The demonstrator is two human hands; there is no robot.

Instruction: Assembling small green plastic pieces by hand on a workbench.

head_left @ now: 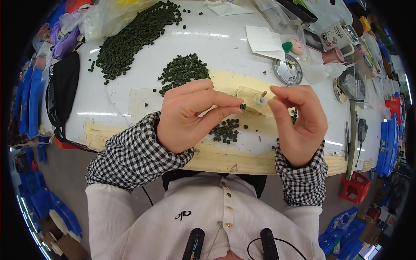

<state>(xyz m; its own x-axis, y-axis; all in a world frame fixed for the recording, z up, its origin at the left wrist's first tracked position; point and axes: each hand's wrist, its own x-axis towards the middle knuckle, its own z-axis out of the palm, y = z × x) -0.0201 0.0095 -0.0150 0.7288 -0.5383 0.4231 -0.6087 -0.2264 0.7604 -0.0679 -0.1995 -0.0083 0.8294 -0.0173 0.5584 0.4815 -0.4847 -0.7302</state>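
Between the thumb and forefinger of my left hand is a small dark green plastic part. My right hand is curled with thumb and forefinger slightly apart, and nothing shows between them. Its fingertips are close to a thin brownish peg that stands up from a yellow-taped block. Beyond my left hand lies a heap of similar green parts. A smaller group of dark green pieces is on the table just below the hands. A few more show partly behind my right hand.
A larger heap of green parts spreads at the far left beside a clear plastic bag. A black face mask lies at the left edge. Toward the right are a round metal lid, white paper, a mug and a screwdriver.
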